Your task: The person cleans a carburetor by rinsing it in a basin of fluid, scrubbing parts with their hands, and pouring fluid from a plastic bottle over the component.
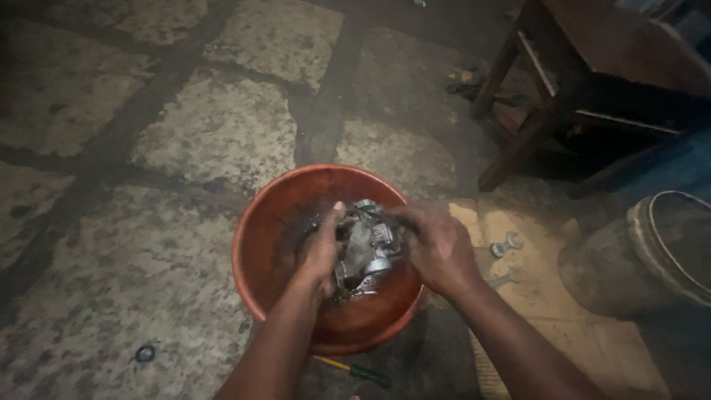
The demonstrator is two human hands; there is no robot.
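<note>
A round orange-red plastic basin (259,222) stands on the stone floor in the middle of the view. Over it I hold a grey metal engine part (368,248), shaped like a carburettor, with both hands. My left hand (324,248) grips its left side, thumb pointing up. On its right side my right hand (437,248) is wrapped around it. Dark liquid or grime lies in the basin's bottom, partly hidden by the part and my hands.
A screwdriver (355,370) with a yellow shaft and green handle lies beside the basin's near edge. Two metal spanners (506,244) rest on cardboard to the right. A dark round bucket (659,255) stands far right, a wooden stool (592,81) behind it. A small black ring (145,352) lies lower left.
</note>
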